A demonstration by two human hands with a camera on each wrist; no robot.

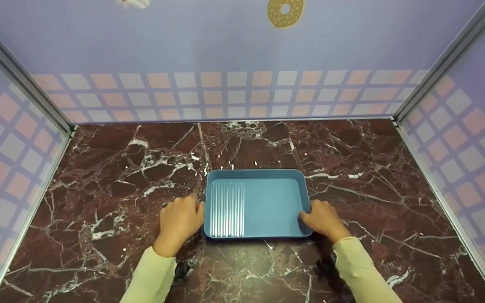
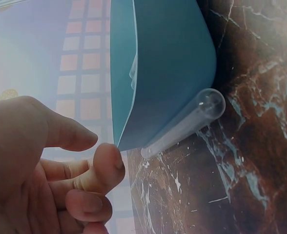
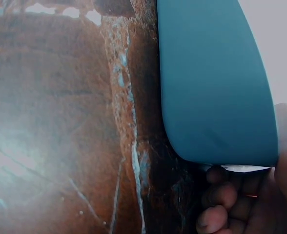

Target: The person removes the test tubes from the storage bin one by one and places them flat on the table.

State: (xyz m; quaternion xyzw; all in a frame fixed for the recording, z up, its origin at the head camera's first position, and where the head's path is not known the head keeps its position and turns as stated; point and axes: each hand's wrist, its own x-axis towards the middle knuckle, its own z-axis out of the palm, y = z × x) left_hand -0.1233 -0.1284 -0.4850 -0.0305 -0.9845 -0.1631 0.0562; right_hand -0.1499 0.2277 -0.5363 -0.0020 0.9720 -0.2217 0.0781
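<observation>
A blue rectangular tray (image 1: 272, 206) rests on the marbled tabletop. Inside, several clear tubes (image 1: 227, 210) lie side by side along its left part. My right hand (image 1: 324, 219) grips the tray's right side, thumb over the rim and the other fingers curled against the outside wall, as the right wrist view shows. My left hand (image 1: 180, 221) is beside the left wall, fingers loosely bent with nothing between them. In the left wrist view, one more clear tube (image 2: 182, 124) with a rounded end lies outside the tray, against its wall, just past the left fingertips (image 2: 108, 163).
The reddish-brown marbled table (image 1: 112, 181) is bordered by a back wall (image 1: 225, 46) and side walls with pink and white checks. Metal corner posts (image 1: 436, 63) stand at the back. Dark wrist devices (image 1: 181, 271) sit under both sleeves.
</observation>
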